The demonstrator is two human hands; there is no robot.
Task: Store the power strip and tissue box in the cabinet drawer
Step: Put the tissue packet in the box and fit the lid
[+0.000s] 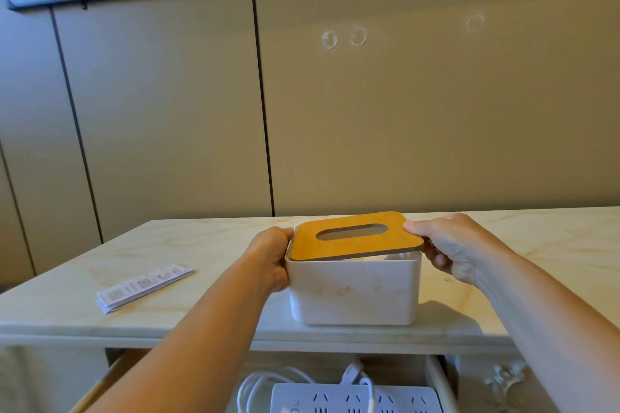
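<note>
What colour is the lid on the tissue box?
Orange-yellow wood tone, on the slotted flat lid of the white plastic tissue box; head view.

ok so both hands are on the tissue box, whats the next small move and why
Probably press the wooden lid flat first: its front edge sits raised and skewed above the tissue box. The left hand and right hand already flank it, and the power strip lies in the open drawer below.

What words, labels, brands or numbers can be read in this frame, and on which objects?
None can be read.
Folded paper slip on the cabinet top: rows of print, too blurred to read.
Power strip in the open drawer: socket holes only, no legible marking.
Tissue box and its wooden lid: no text.
</note>
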